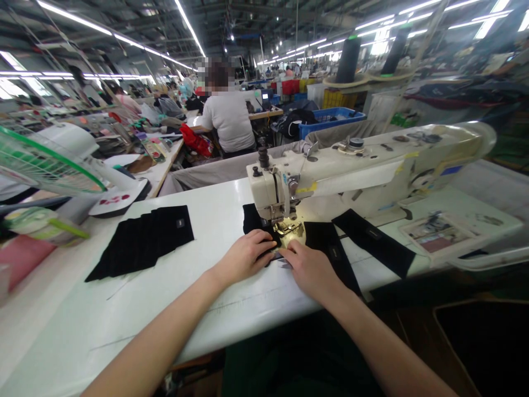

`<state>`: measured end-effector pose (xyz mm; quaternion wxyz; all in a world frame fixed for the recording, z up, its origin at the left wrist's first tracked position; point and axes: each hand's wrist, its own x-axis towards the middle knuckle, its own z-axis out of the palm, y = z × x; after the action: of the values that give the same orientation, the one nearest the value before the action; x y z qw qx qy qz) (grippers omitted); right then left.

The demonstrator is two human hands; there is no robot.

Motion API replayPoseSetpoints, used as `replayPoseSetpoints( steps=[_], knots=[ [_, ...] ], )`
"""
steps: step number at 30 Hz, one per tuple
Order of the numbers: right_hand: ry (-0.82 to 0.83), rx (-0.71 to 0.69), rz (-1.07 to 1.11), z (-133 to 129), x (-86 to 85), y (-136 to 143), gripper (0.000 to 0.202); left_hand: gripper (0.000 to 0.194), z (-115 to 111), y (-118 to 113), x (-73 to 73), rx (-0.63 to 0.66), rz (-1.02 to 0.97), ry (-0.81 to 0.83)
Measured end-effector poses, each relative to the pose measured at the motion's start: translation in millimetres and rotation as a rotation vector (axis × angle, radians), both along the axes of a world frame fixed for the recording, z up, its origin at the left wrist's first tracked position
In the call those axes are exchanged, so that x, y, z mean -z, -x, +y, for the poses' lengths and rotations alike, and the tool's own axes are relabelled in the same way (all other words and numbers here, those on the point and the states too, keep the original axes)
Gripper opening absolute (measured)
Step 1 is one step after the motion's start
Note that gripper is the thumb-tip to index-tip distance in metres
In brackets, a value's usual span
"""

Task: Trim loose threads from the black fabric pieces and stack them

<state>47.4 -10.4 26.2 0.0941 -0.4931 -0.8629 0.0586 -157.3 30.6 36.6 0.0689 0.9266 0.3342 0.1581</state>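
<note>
A cream sewing machine stands on the white table, its lamp lighting the needle area. Under its head lies a black cloth piece, partly covered by my left hand, whose fingers are bent together on the cloth. Just right of the needle plate is my right hand, thumb and fingers drawn together near the cloth's edge; what they pinch is too small to make out. Beside it lie a black piece and another black strip, both with small labels. Stacked black pieces rest at the left.
A green-rimmed fan stands on the left, near a pink cloth. A parts tray is at the right. Beyond the table, a person in a white shirt sits near a blue basket. Thread cones stand behind the machine.
</note>
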Motion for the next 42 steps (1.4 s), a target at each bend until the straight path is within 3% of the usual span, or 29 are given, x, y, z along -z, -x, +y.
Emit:
replayPoseSetpoints(
  steps=[19,29,35,42],
  knots=[
    [0.014,0.01,0.019,-6,4.8,-2,0.031,0.03,37,8,7.8,-0.054,0.01,-0.044],
    [-0.032,0.022,0.062,-19,7.1,-2,0.03,0.03,39,9,12.1,-0.096,-0.017,-0.073],
    [-0.082,0.048,0.128,-32,21.0,4,0.033,0.028,36,8,15.7,-0.084,-0.096,-0.066],
    [-0.18,0.081,0.21,-34,35.0,7,0.032,0.03,42,15,31.8,-0.129,-0.153,-0.109]
  ],
)
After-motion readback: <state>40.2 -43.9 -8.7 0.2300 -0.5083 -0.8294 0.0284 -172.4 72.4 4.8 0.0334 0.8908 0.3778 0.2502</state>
